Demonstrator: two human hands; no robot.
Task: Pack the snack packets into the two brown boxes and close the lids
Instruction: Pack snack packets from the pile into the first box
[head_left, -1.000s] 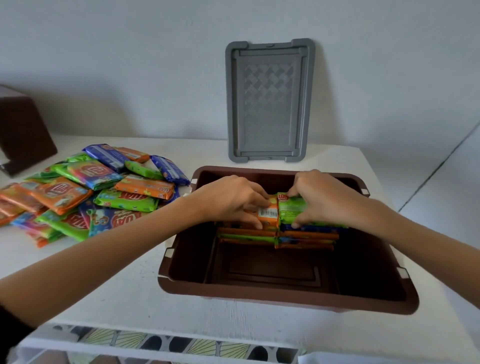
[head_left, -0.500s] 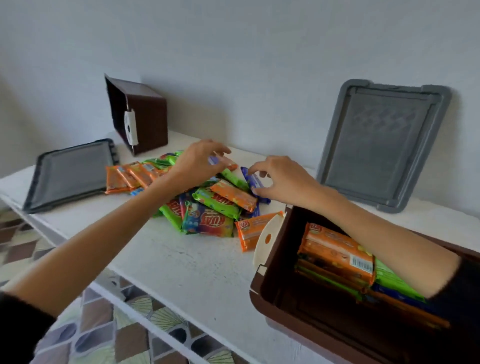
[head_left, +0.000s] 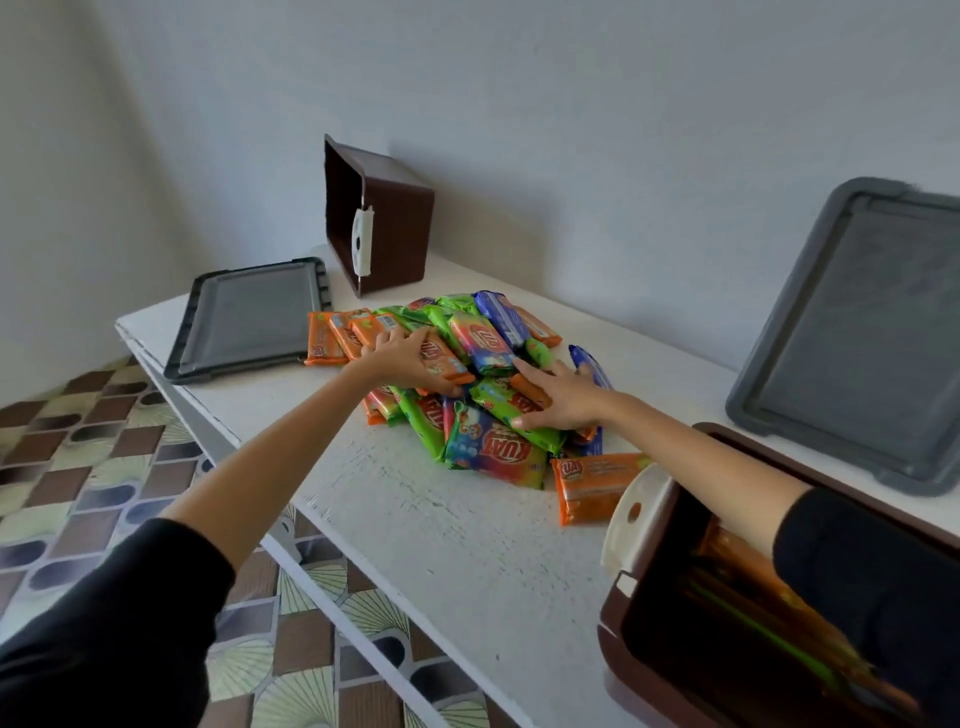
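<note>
Lying flat with straight fingers on the heaped snack packets (head_left: 485, 340), the left hand (head_left: 402, 358) covers an orange packet (head_left: 442, 362), the right hand (head_left: 563, 402) a green packet (head_left: 497, 399), on the worktop (head_left: 441, 530).

Snack pkts (head_left: 483, 343): loose overlapping pile, orange/green/blue wrappers. Single orange pkt (head_left: 592, 483) flat, just near-R of pile. Brown box 1 (head_left: 609, 644): near-R of pile, upright, open, pkts stacked inside (blurred). Brown box 2 (head_left: 395, 228): behind pile, tipped on side, opening facing L. Both grey lids off: flat lid (head_left: 249, 317) L of pile, leaning lid (head_left: 857, 338) R of pile.
</note>
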